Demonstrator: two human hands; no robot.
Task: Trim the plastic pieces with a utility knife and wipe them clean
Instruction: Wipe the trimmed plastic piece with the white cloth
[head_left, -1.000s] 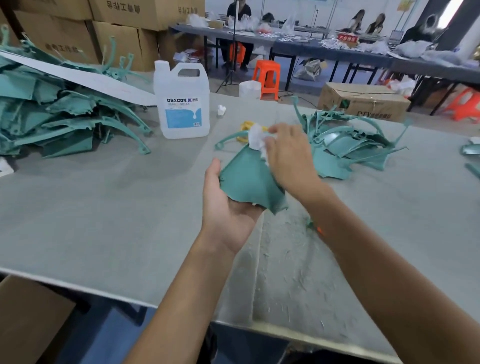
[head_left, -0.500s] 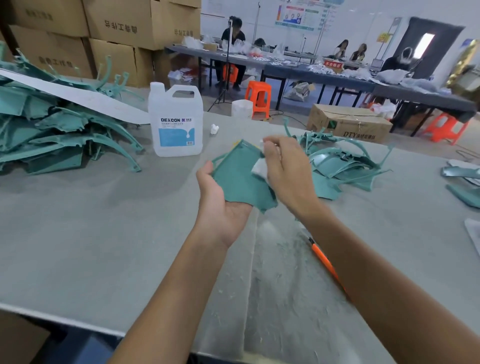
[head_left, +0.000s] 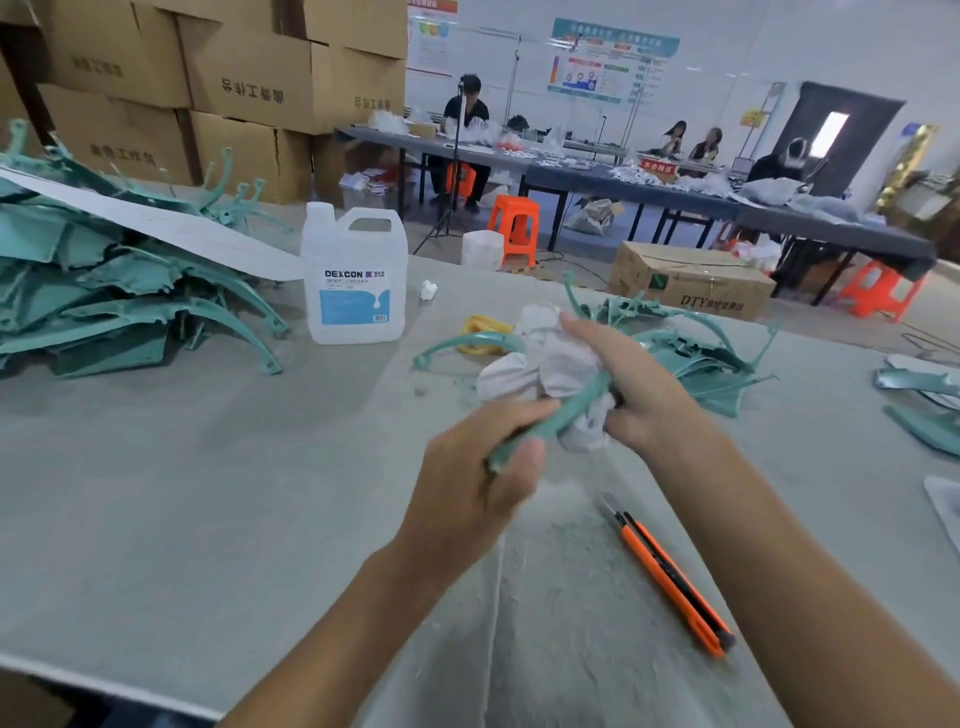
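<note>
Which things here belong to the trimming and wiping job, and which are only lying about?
In the job:
teal plastic piece, gripped by the left hand
white cloth, gripped by the right hand
orange utility knife, unheld
DEXCON jug, probably cleaner
left pile of teal pieces
right pile of teal pieces

Lying about:
yellow item
small white scrap
cardboard boxes
orange stool

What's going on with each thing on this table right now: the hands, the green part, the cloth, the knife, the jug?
green piece, held above the table by both hands.
white cloth, crumpled, wrapped round the green piece.
left hand, grips the green piece's thin arm.
right hand, holds the white cloth against the green piece.
utility knife, lying on the table, untouched.
jug, upright on the table.
</note>
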